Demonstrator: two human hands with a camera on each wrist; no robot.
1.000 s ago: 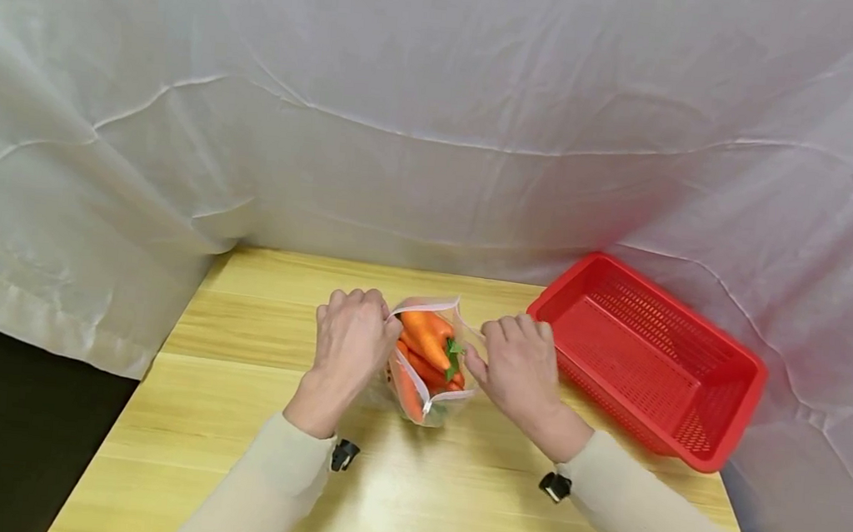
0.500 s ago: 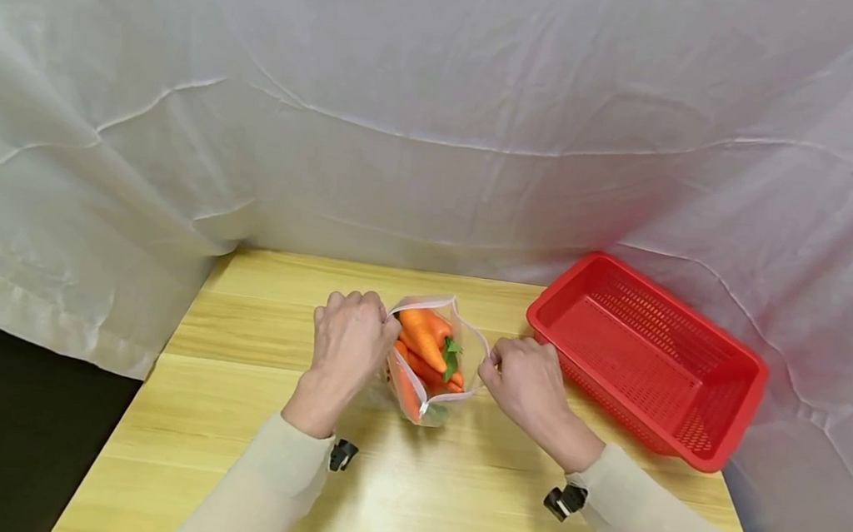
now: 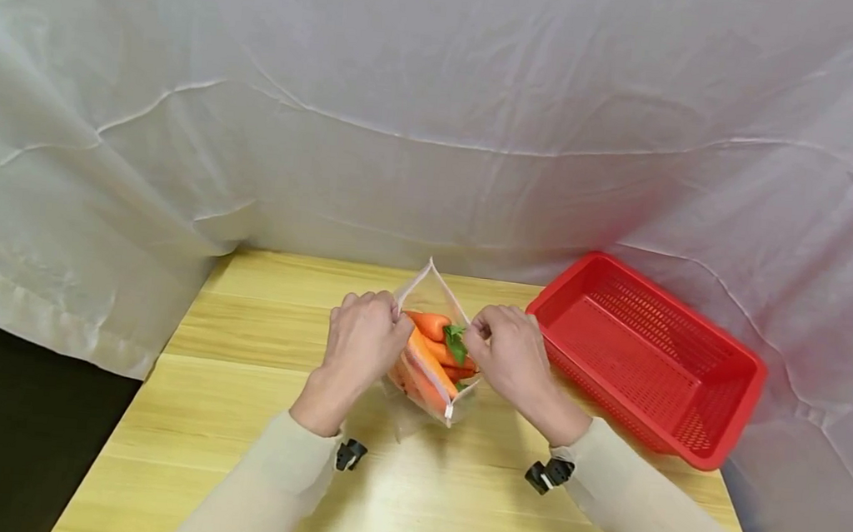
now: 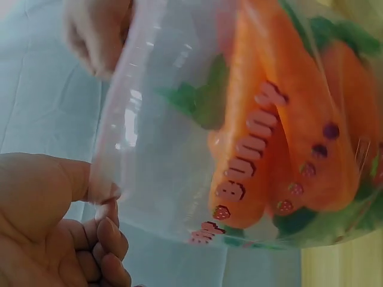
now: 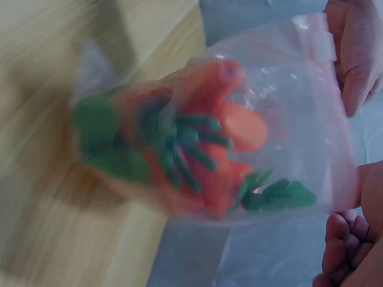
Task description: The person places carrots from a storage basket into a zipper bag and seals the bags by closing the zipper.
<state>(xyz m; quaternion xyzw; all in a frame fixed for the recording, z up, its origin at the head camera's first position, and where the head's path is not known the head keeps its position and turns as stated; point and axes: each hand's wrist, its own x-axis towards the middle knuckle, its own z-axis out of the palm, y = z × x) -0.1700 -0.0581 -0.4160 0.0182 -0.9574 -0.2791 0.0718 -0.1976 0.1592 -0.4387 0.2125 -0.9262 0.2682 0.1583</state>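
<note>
A clear zip bag with a pale pink zip strip is held up above the table, its mouth spread apart. Inside are several orange carrots with green leafy tops. The right wrist view also shows a red thing with a green star-shaped top through the plastic. My left hand pinches the left rim between thumb and fingers. On the opposite rim, my right hand pinches the plastic. A white slider sits at the near corner of the zip. Pink "BUNNY" lettering runs along the bag's side.
A red perforated plastic basket stands to the right on the wooden table. Grey-white cloth hangs behind and on both sides. The floor at the left is dark.
The bag has turned and tilted; its far corner now points up and its slider has shifted right. My right hand first moved right, then back left and up; my left hand moved slightly right.
</note>
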